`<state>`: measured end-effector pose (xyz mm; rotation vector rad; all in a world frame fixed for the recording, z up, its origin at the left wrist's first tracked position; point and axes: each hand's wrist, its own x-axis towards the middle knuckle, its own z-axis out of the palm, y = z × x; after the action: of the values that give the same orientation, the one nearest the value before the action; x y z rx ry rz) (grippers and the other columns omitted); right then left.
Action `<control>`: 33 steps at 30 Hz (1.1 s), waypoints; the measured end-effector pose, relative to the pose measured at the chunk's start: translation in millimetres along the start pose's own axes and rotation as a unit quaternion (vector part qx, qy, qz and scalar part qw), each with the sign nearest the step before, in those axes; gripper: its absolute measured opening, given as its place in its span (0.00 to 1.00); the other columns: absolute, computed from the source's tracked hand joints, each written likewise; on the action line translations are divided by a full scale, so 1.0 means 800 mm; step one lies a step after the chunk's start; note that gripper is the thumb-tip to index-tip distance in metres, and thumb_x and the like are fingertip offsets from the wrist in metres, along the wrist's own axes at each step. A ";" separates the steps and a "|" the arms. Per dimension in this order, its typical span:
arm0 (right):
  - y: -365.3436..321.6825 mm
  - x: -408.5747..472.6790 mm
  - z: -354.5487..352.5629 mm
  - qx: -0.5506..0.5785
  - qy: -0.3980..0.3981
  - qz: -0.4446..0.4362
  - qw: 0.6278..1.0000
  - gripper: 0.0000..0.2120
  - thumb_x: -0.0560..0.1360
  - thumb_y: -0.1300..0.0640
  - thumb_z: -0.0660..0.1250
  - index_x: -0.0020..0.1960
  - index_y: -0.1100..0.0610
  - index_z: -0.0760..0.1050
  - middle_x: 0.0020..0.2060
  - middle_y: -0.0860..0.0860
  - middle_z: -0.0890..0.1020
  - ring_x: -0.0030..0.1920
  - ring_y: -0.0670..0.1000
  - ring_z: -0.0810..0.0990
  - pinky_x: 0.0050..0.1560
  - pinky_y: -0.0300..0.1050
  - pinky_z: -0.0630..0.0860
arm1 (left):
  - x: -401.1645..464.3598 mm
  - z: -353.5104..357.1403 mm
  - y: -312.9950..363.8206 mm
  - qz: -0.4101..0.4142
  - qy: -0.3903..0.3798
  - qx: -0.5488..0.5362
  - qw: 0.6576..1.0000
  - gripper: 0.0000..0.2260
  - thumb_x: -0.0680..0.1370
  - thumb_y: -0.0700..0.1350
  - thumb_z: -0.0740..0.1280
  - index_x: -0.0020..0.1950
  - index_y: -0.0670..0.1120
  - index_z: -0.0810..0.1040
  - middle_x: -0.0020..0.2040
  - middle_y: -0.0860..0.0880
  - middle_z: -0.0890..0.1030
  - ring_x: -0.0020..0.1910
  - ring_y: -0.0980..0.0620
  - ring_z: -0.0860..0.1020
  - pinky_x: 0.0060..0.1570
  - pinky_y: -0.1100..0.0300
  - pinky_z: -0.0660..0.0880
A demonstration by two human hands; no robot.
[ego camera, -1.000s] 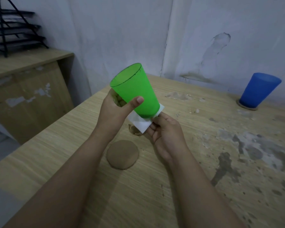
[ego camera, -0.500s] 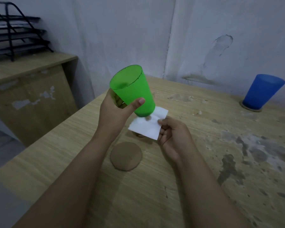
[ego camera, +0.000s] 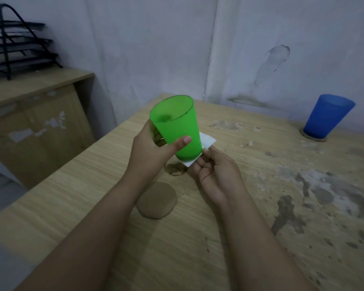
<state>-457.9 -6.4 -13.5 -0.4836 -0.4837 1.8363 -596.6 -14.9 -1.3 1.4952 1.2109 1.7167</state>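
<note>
- The green cup (ego camera: 174, 129) is held up off the table, just left of the middle of the frame, tilted so its open mouth leans toward the upper left
- The left hand (ego camera: 149, 152) grips it round the lower half: the thumb lies across the near side and the fingers curl round the far side, showing dimly through the plastic
- The right hand (ego camera: 214, 175) sits just right of and below the cup, palm up, pinching a white napkin (ego camera: 207, 141) between thumb and fingers
- The napkin lies against the cup's base and lower wall, one corner poking out to the right of the cup
- A round brown coaster (ego camera: 157, 200) lies flat on the wooden table (ego camera: 240, 238) below the hands, between the two forearms
- A ring-shaped stain (ego camera: 176, 169) marks the wood under the cup
- At the right edge a blue cup (ego camera: 328, 116) stands upright on its own coaster (ego camera: 313, 138), well apart from the hands
- In the upper left a black tray rack (ego camera: 15, 43) stands on a worn cabinet (ego camera: 36, 122)
</note>
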 end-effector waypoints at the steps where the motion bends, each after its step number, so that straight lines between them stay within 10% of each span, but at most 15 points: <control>1: -0.001 0.000 0.000 0.005 -0.003 -0.001 1.000 0.13 0.78 0.69 0.51 0.57 0.70 0.70 0.53 0.69 0.80 0.52 0.61 0.82 0.50 0.55 0.81 | 0.001 0.000 -0.001 0.000 0.003 0.004 1.000 0.21 0.62 0.53 0.78 0.51 0.54 0.75 0.44 0.63 0.83 0.46 0.63 0.82 0.42 0.71 0.75; 17: -0.002 0.001 -0.005 0.016 -0.008 0.008 1.000 0.14 0.77 0.69 0.52 0.58 0.71 0.70 0.52 0.67 0.81 0.53 0.60 0.82 0.52 0.55 0.80 | 0.002 -0.001 -0.006 0.000 0.021 -0.006 1.000 0.26 0.61 0.57 0.78 0.56 0.54 0.75 0.50 0.56 0.83 0.51 0.58 0.82 0.46 0.67 0.76; 25: -0.003 0.002 -0.002 0.033 -0.019 0.035 0.999 0.21 0.79 0.51 0.54 0.61 0.67 0.72 0.58 0.64 0.79 0.58 0.58 0.79 0.59 0.52 0.76 | -0.002 0.004 -0.007 -0.003 0.007 -0.004 1.000 0.26 0.61 0.57 0.78 0.56 0.56 0.74 0.50 0.58 0.83 0.51 0.59 0.81 0.46 0.67 0.77; 33: 0.000 0.002 -0.002 0.013 -0.012 0.025 1.000 0.14 0.80 0.62 0.54 0.59 0.69 0.71 0.49 0.64 0.83 0.50 0.57 0.83 0.47 0.51 0.82 | 0.000 0.005 -0.009 -0.014 0.014 -0.018 1.000 0.25 0.61 0.57 0.78 0.54 0.55 0.74 0.48 0.59 0.84 0.49 0.59 0.82 0.44 0.68 0.77</control>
<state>-457.5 -4.6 -14.9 -0.4594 -0.4671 1.8963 -593.7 -10.9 -7.9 1.4318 1.2028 1.7370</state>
